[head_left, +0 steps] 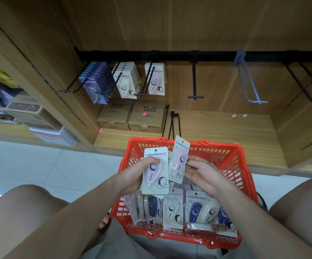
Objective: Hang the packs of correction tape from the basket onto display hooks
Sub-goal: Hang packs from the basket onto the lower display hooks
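Note:
My left hand [135, 173] grips a pink correction tape pack [156, 171] above the red basket [226, 161]. My right hand [200, 173] holds a second pink pack [180, 158] by its edge, tilted upright. Several more packs [173, 208], cream, pink and dark blue, lie in the basket below my hands. On the black rail above, hooks carry purple packs [95, 83], cream packs [126, 81] and pink packs [156, 79]. A bare black hook [194, 85] hangs to their right.
A grey hook [250, 83] and two more black hooks [300, 81] stick out at the right. Two cardboard boxes [132, 116] sit on the wooden shelf under the hung packs. Loose hooks [172, 122] lean beside the boxes. My knees flank the basket on the white floor.

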Available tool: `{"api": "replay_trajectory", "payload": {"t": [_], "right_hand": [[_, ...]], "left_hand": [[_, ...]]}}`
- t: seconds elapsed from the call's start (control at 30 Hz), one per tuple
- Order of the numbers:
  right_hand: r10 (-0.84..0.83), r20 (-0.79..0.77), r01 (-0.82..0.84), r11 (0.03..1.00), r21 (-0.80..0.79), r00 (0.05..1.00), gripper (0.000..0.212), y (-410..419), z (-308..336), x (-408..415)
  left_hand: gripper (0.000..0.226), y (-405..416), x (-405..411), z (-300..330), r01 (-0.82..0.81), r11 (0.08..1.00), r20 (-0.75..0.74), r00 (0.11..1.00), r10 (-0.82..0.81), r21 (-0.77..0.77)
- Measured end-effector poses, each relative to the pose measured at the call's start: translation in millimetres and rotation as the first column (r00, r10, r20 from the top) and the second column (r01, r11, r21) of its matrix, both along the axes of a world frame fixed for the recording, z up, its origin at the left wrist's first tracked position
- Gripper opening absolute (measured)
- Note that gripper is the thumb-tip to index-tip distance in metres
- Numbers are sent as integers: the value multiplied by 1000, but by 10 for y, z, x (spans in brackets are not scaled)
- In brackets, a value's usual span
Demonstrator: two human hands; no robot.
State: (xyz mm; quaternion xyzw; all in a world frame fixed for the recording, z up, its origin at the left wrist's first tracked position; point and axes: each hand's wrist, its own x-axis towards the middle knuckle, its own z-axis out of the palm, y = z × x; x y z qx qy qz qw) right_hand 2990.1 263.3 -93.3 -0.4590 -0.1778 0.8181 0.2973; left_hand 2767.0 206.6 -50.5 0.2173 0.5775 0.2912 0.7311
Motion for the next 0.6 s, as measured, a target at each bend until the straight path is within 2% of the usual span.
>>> {"api": "replay_trajectory", "payload": {"t": [0.17, 0.4, 0.53, 0.6], "right_hand": [[20, -19, -20, 1000, 15, 1000, 32, 25, 86, -32], [40, 89, -46, 996, 72, 995, 20, 101, 138, -84], [80, 97, -92, 988, 121, 992, 15, 98, 154, -223], [92, 124, -111, 981, 157, 988, 20, 98, 180, -292]], "left_hand": [[33, -1, 4, 107, 21, 1000, 30, 999, -21, -4], [41, 70, -186, 65, -56, 985, -186, 979, 86, 163], [35, 85, -207, 111, -79, 978, -167, 980, 111, 191], [36, 77, -232, 118, -108, 978, -141, 981, 134, 178]]}}
